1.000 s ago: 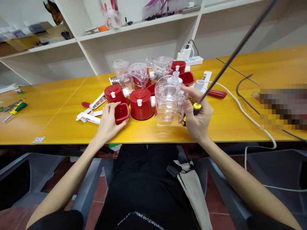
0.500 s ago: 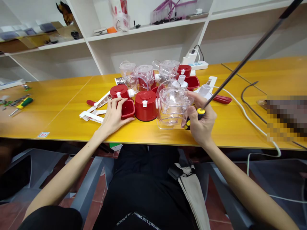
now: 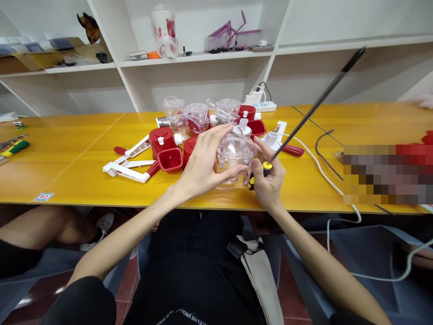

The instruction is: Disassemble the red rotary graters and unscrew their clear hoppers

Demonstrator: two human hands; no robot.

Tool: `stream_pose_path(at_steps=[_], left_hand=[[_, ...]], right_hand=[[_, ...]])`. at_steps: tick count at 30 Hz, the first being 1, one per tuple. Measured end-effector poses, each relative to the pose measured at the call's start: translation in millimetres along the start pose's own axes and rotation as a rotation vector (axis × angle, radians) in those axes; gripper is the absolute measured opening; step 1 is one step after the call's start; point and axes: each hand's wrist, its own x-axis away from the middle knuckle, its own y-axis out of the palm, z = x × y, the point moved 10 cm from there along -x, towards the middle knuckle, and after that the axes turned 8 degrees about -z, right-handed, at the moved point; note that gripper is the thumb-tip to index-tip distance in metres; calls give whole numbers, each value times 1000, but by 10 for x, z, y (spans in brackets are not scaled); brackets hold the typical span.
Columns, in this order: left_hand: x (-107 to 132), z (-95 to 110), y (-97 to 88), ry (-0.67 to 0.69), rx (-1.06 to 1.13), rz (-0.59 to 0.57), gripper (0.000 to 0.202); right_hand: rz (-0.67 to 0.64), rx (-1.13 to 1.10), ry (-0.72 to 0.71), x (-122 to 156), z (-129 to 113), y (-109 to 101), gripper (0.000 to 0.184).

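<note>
A clear plastic container [image 3: 237, 151] stands at the table's front between my hands. My left hand [image 3: 201, 164] curves around its left side, thumb across the front and fingers over the upper edge. My right hand [image 3: 270, 183] grips a long screwdriver [image 3: 314, 108] by its black and yellow handle, the shaft slanting up to the right. The fingers of that hand also touch the container's right side. Behind my left hand a red round housing [image 3: 189, 146] is mostly hidden. To its left are a red open tray [image 3: 169, 160] and another red housing [image 3: 161, 137].
White arms with red handles [image 3: 130, 171] lie at left. More clear containers [image 3: 195, 113] and red parts stand behind. A white cable [image 3: 316, 162] runs down the right side. A power strip [image 3: 264, 106] sits at the back. A green-yellow screwdriver [image 3: 16, 148] lies far left.
My left hand has left the red tray and moved right onto the clear container. The screwdriver stays in my right hand. The camera view has shifted.
</note>
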Motion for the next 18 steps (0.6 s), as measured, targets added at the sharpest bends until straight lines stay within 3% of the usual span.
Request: stream_pose_path(at_steps=[5, 9, 11, 14, 18], left_hand=[[-171, -95, 83, 28, 84, -35, 57], [-163, 27, 48, 61, 62, -107, 66], [-165, 172, -63, 91, 81, -99, 64], [-195, 399, -275, 96, 193, -16, 40], [-285, 716, -188, 135, 442, -157, 29]], right_hand=[[108, -12, 5, -14, -54, -127, 41], [82, -13, 49, 1, -196, -189, 37], [13, 0, 86, 45, -313, -163, 38], [-145, 45, 138, 149, -518, -46, 39], [-339, 91, 161, 270, -745, 83, 37]])
